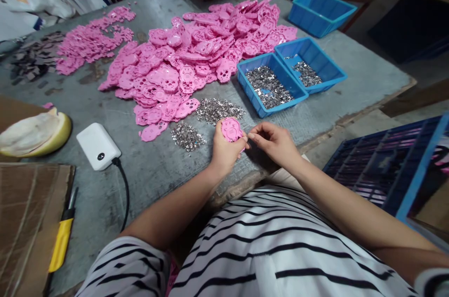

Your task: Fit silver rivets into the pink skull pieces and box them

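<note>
A pink piece (231, 129) is gripped by the curled left hand (224, 148). Beside it, the right hand (274, 141) is half-curled; contents cannot be told.

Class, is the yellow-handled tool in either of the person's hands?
No, the yellow-handled tool lies at the edge of the cardboard, away from the left hand holding a pink piece and the right hand.

Colour and pattern reference
I register: piece (231, 129) in left hand (223, 149), pink; small parts (220, 111) ahead, silver; trays (286, 105) beyond right hand (276, 143), blue; shirt (259, 241) behind both, white with black stripes.
</note>
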A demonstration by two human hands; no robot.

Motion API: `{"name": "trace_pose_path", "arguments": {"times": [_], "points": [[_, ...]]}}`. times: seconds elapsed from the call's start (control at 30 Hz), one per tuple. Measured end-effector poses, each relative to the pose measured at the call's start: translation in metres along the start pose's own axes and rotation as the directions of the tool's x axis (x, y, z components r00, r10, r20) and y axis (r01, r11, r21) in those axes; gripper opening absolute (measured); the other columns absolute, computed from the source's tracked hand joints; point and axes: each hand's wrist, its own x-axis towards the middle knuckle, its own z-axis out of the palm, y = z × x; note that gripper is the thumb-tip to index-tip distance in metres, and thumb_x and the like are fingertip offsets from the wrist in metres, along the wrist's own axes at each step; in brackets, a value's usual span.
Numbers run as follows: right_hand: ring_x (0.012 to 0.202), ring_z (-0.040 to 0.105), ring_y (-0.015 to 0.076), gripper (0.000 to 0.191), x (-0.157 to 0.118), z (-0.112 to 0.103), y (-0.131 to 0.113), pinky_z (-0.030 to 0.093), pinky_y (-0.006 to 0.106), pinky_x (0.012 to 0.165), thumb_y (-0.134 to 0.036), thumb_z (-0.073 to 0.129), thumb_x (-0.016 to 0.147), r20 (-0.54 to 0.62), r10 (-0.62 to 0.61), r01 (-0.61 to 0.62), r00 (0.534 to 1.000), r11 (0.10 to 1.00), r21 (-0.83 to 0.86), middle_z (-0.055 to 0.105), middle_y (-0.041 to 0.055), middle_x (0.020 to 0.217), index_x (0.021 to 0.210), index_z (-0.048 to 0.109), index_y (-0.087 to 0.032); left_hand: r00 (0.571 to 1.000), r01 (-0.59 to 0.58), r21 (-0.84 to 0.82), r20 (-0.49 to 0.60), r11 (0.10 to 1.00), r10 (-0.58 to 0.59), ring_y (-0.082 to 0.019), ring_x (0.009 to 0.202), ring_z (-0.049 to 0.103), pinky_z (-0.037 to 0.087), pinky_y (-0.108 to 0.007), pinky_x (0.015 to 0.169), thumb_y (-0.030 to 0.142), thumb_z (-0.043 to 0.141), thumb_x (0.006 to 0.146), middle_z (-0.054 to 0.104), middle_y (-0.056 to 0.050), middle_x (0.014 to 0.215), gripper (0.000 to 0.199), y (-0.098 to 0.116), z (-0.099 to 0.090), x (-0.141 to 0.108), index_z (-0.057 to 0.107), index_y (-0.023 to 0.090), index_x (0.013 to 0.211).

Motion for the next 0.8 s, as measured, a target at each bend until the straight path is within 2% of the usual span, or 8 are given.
{"name": "trace_pose_path", "arguments": {"times": [0.13,0.27,0.33,0.57,0.8], "points": [[0.063,0.051,0.0142,0.019,0.001,-0.004,-0.003,0.038,0.028,0.061,-0.030,0.057,0.081,0.025,-0.066,0.067,0.998,0.996,-0.059,0.058,0.0005,0.067,0.065,0.055,-0.021,1.000,0.015,-0.021,0.016,1.000,-0.014,-0.009,0.046,0.055,0.032,-0.013,0.031,0.014,0.069,0.059,0.059,0.004,0.071,0.053,0.001,0.000,0.000,0.045,0.022,0.105],[0.078,0.055,0.0172,0.021,0.002,-0.003,-0.003,0.043,0.031,0.073,-0.031,0.056,0.083,0.010,-0.109,0.108,0.994,0.993,0.037,0.058,0.0033,0.077,0.064,0.054,-0.021,0.990,0.114,-0.205,0.111,0.972,-0.092,-0.013,0.051,0.058,0.037,-0.017,0.033,0.030,0.065,0.066,0.058,0.002,0.072,0.055,0.004,0.000,0.000,0.045,0.022,0.117],[0.089,0.055,0.0192,0.021,0.002,-0.003,-0.004,0.044,0.033,0.079,-0.029,0.057,0.084,0.001,-0.145,0.145,0.989,0.989,0.033,0.059,0.0046,0.081,0.064,0.055,-0.021,0.983,0.155,-0.281,0.137,0.947,-0.121,-0.014,0.055,0.059,0.041,-0.019,0.035,0.034,0.059,0.070,0.058,0.000,0.074,0.051,0.005,0.000,0.000,0.047,0.021,0.118],[0.106,0.053,0.0222,0.023,-0.001,-0.007,-0.009,0.044,0.035,0.084,-0.026,0.055,0.087,0.129,-0.216,0.228,0.968,0.970,-0.088,0.056,0.0067,0.087,0.065,0.057,-0.020,0.975,0.218,-0.332,0.104,0.918,-0.195,-0.015,0.063,0.061,0.048,-0.020,0.044,0.027,0.046,0.080,0.059,-0.002,0.076,0.030,0.010,0.003,0.001,0.051,0.017,0.108],[0.106,0.053,0.0216,0.021,-0.002,-0.007,-0.008,0.045,0.035,0.085,-0.024,0.053,0.088,0.174,-0.231,0.253,0.957,0.961,-0.116,0.055,0.0087,0.098,0.067,0.056,-0.019,0.977,0.213,-0.331,0.093,0.919,-0.192,-0.015,0.067,0.061,0.049,-0.020,0.048,0.024,0.045,0.081,0.057,-0.001,0.072,0.025,0.010,0.004,0.001,0.052,0.017,0.104]]}}
